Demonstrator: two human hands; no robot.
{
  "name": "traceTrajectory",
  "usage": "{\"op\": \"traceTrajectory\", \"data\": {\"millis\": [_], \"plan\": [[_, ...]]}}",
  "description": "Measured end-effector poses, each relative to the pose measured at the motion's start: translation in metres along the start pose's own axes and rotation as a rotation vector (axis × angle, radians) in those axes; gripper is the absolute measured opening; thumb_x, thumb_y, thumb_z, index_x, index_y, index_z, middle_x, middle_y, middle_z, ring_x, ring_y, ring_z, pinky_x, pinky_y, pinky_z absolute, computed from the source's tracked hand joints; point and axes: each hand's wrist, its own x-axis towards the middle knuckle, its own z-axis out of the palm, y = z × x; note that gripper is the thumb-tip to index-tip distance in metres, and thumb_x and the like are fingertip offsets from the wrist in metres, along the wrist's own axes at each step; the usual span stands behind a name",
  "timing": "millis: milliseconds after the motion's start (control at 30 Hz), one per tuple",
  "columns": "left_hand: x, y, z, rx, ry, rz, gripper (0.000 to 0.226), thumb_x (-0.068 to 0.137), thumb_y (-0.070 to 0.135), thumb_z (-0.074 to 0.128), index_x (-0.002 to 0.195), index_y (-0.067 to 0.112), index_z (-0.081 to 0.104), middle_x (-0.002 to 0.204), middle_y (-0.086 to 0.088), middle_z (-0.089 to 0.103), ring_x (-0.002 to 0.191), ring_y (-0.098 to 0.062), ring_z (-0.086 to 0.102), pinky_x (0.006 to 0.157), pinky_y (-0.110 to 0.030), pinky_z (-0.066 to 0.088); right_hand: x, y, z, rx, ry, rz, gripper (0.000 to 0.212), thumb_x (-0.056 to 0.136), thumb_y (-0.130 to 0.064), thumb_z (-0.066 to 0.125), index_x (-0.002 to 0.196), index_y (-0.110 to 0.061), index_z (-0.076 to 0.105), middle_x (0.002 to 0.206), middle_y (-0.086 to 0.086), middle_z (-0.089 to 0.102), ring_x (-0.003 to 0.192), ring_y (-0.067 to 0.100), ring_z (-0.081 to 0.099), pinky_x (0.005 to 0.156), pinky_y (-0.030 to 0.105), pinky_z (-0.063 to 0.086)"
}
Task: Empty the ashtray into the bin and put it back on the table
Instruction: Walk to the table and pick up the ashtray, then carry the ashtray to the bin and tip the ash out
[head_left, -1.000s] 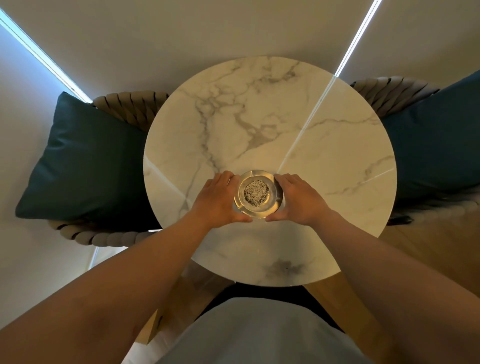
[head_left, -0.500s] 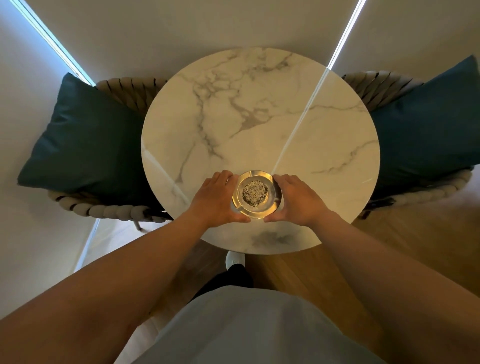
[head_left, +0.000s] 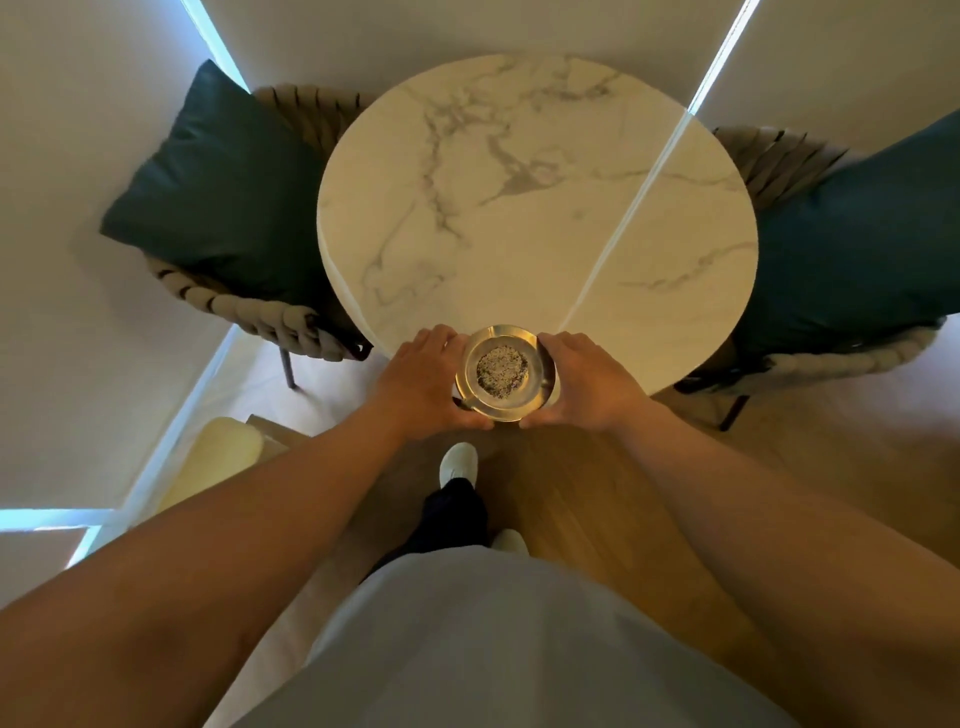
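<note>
A round metal ashtray with grey speckled ash in its middle is held level between both hands. My left hand grips its left side and my right hand grips its right side. The ashtray hangs over the near edge of the round white marble table, partly above the wooden floor. No bin is in view.
Two woven chairs flank the table, each with a dark teal cushion: one cushion on the left, another cushion on the right. A pale yellow object lies on the floor at lower left. My feet stand on the wooden floor.
Both hands have drawn the ashtray back from the middle of the table to past its near edge, and I have stepped away, so more floor shows.
</note>
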Motion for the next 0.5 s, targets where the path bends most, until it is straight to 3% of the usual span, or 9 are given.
{"op": "traceTrajectory", "data": {"millis": [500], "plan": [[-0.109, -0.038, -0.015, -0.031, 0.097, -0.234, 0.109, 0.057, 0.078, 0.071, 0.139, 0.015, 0.038, 0.135, -0.005, 0.046, 0.119, -0.023, 0.045, 0.104, -0.042, 0.040, 0.014, -0.088, 0.036, -0.077, -0.124, -0.195, 0.098, 0.053, -0.060, 0.088, 0.130, -0.019, 0.044, 0.125, 0.004, 0.056, 0.114, 0.024, 0.048, 0.095, 0.041, 0.046]]}}
